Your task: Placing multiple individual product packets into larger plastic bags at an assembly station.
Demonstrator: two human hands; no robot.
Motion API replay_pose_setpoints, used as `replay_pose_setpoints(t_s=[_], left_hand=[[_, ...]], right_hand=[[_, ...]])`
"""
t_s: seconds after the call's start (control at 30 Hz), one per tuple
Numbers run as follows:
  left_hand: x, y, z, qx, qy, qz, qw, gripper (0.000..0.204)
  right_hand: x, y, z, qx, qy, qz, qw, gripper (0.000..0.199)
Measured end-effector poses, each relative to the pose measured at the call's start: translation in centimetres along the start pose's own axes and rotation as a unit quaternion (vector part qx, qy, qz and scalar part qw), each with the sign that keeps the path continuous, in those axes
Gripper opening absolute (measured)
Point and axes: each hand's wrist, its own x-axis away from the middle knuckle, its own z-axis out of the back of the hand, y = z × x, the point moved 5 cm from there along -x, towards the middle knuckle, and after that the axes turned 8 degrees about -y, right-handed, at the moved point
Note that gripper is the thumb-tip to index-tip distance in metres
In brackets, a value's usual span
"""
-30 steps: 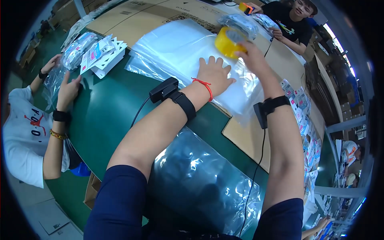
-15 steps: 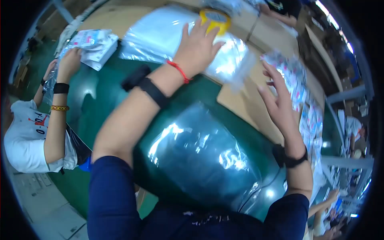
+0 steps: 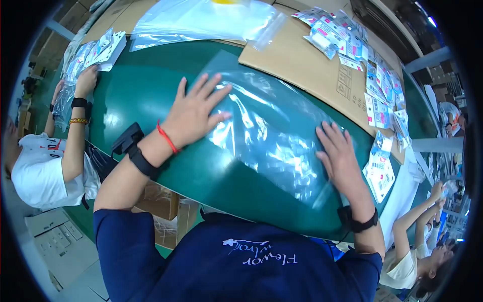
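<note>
A large clear plastic bag (image 3: 266, 131) lies flat across the green tabletop before me, with bright glints on its creases. My left hand (image 3: 193, 110) is open, fingers spread, its fingertips over the bag's left edge. At the bag's right end my right hand (image 3: 339, 156) is also open, fingers stretched out and resting on or just above the film. Neither hand grips anything. Past the bag, a pile of clear plastic bags (image 3: 201, 22) lies at the table's far side, and something yellow (image 3: 224, 1) shows on it at the picture's edge.
A flat cardboard sheet (image 3: 302, 65) lies beyond the bag. Several small printed packets (image 3: 347, 40) are strewn along the far right. At left, a co-worker's hand (image 3: 86, 80) holds packets in plastic (image 3: 100, 50). An open cardboard box (image 3: 158, 204) stands below the table's near edge.
My left hand has come back from the far bag pile and yellow object to the near bag. That bag now lies farther from me. My right hand has lowered toward its right end.
</note>
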Motion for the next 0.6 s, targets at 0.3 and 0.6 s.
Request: replay_pose_setpoints(t_s=[0.3, 0.6], left_hand=[[-1.7, -2.8, 0.8, -0.075, -0.041, 0.137, 0.987, 0.053], [-5.2, 13.5, 0.0, 0.051, 0.060, -0.094, 0.992, 0.057]], right_hand=[[3.8, -0.4, -0.6, -0.074, -0.022, 0.049, 0.996, 0.051], [4.7, 4.3, -0.5, -0.461, 0.034, 0.064, 0.884, 0.043]])
